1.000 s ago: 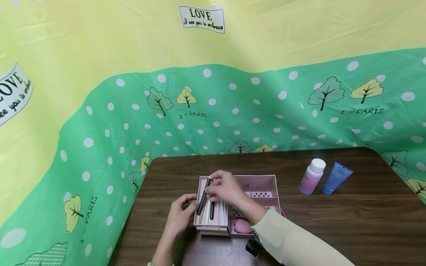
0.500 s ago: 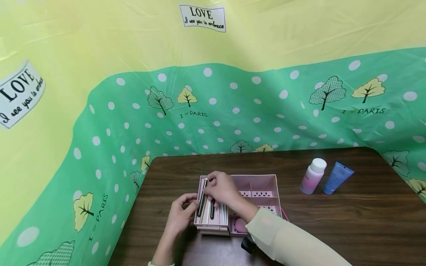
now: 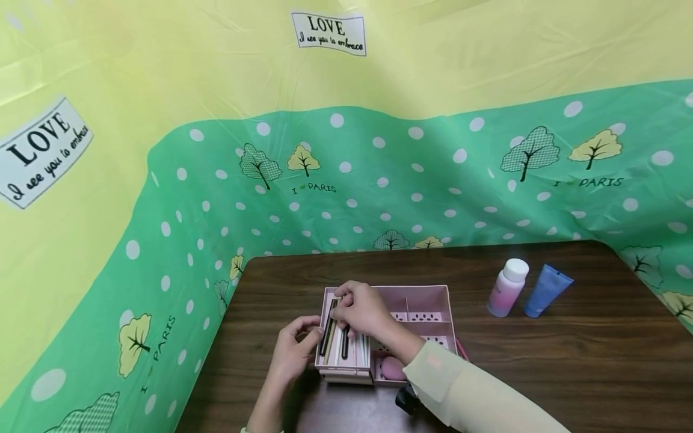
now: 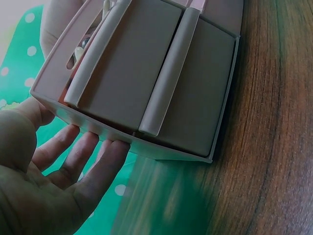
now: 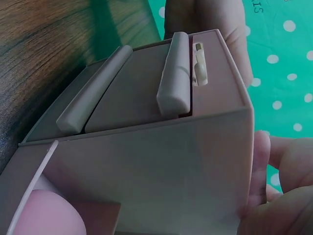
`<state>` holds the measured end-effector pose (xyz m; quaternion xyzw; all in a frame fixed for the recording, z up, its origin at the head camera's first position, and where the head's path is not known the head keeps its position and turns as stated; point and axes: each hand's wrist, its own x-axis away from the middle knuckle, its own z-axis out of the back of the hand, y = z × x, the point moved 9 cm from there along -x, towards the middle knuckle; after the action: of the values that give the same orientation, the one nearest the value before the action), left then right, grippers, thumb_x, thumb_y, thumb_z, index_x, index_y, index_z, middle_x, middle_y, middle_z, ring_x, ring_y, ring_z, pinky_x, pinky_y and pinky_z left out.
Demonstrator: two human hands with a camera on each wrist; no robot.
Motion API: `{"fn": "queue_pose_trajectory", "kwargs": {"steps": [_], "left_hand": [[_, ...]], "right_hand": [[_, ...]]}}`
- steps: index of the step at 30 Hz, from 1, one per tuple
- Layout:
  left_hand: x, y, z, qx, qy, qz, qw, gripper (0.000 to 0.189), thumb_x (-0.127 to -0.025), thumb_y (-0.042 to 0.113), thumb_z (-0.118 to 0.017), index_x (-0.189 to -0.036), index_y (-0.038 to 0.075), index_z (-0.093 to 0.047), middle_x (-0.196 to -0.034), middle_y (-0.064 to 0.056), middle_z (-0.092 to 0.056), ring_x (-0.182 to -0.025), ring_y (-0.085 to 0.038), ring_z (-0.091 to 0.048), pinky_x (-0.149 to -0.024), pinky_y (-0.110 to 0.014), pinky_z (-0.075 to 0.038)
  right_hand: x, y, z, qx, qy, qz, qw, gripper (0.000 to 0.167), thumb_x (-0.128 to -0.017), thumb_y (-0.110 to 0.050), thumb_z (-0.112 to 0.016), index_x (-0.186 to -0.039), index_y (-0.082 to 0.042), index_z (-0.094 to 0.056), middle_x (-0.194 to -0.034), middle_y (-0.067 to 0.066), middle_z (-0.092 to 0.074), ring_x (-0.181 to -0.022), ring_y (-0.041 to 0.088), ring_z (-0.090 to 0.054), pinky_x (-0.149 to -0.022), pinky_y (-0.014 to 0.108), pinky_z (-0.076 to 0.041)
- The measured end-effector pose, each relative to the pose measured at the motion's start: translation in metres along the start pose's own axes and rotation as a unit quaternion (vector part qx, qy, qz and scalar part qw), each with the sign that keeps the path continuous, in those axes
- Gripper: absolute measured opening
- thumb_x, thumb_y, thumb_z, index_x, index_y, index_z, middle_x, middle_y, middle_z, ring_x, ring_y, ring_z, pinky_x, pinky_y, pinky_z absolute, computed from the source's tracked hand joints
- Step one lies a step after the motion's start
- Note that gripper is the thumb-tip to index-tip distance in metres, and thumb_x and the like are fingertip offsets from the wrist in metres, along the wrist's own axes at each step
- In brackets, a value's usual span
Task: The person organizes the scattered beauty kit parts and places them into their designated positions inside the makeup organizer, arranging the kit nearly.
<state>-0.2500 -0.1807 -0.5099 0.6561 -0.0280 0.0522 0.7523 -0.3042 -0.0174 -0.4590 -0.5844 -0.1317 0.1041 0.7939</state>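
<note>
While curtains read "LOVE", the spread left hand touches an organizer, right hand's grip unclear.

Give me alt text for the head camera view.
A person's right grip is over slender sticks in the left section of a pink organizer on a wooden table; the left grip touches the organizer's left side. Farther right stand a pink-and-white bottle and a blue tube.

Right sleeve: pale cream, long, plain, softly creased; faint pinkish spot near cuff; small black blocky fitting at underside. Left sleeve: cream, mere edge showing. Left hand, right hand: bare.
</note>
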Motion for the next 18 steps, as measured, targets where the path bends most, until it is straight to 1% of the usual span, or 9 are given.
{"fn": "queue_pose_trajectory", "kwargs": {"steps": [6,11,18], "left_hand": [[-0.0009,-0.0003,0.0001,0.001,0.0,0.0,1.0,0.029,-0.094,0.01,-0.07,-0.122,0.001,-0.068,-0.104,-0.013,-0.064,-0.084,-0.018,-0.065,-0.063,-0.041,-0.063],[-0.0002,0.0002,0.0012,-0.004,0.001,0.001,1.0,0.028,-0.095,0.01,-0.069,-0.122,0.001,-0.068,-0.105,-0.013,-0.064,-0.087,-0.018,-0.064,-0.064,-0.042,-0.063],[0.0009,-0.0004,0.0001,0.0,-0.003,0.0,1.0,0.029,-0.096,0.011,-0.068,-0.123,0.001,-0.068,-0.105,-0.012,-0.063,-0.087,-0.018,-0.063,-0.064,-0.041,-0.063]], "right_hand": [[0.0016,0.0014,0.0008,-0.038,-0.013,0.012,0.9991,0.042,-0.085,-0.004,-0.077,-0.124,0.002,-0.063,-0.082,0.009,-0.068,-0.048,0.015,-0.06,-0.044,0.036,-0.056],[0.0038,0.0003,0.0015,-0.056,-0.028,0.021,0.9978,0.042,-0.084,-0.002,-0.077,-0.124,0.002,-0.066,-0.088,0.01,-0.066,-0.053,0.016,-0.062,-0.052,0.035,-0.06],[0.0096,-0.0018,0.0011,-0.081,-0.053,0.035,0.9947,0.042,-0.085,-0.001,-0.078,-0.125,0.005,-0.067,-0.099,0.015,-0.069,-0.075,0.021,-0.071,-0.068,0.037,-0.064]]}}
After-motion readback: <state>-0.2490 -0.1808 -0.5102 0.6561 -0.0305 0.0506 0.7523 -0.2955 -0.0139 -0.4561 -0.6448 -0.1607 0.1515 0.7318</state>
